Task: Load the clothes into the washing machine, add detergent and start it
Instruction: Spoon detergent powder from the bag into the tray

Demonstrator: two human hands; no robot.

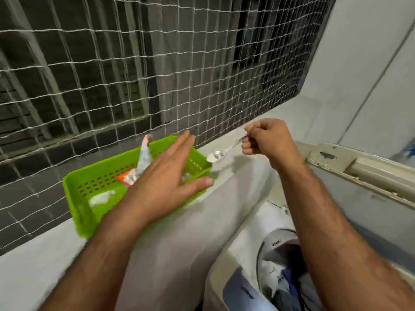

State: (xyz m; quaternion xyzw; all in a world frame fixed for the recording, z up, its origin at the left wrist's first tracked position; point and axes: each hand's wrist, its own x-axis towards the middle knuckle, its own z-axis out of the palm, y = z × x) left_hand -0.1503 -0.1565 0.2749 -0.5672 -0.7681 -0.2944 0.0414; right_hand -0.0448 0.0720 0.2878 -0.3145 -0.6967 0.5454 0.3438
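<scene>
Above the ledge, right hand [267, 138] pinches a thin metal spoon [221, 153] heaped with white detergent powder.
Left hand [166, 173] hovers flat-fingered, empty, over the green plastic basket [94, 182]; the loose powder probably spills easily, so hold the handle end level.

A green perforated plastic basket [89, 187] sits on the grey concrete ledge [175, 243], against its back edge, just before the white rope netting [157, 63]. A crumpled white and orange detergent packet [140, 164] lies in the basket. The open left hand [166, 176] hovers over the basket's right end. To the right of the basket, the right hand [267, 140] pinches a metal spoon [221, 153] above the ledge. The white top-loading washing machine [242, 254] stands below the ledge's front edge at right, with mixed clothes [285, 286] in its drum.
</scene>
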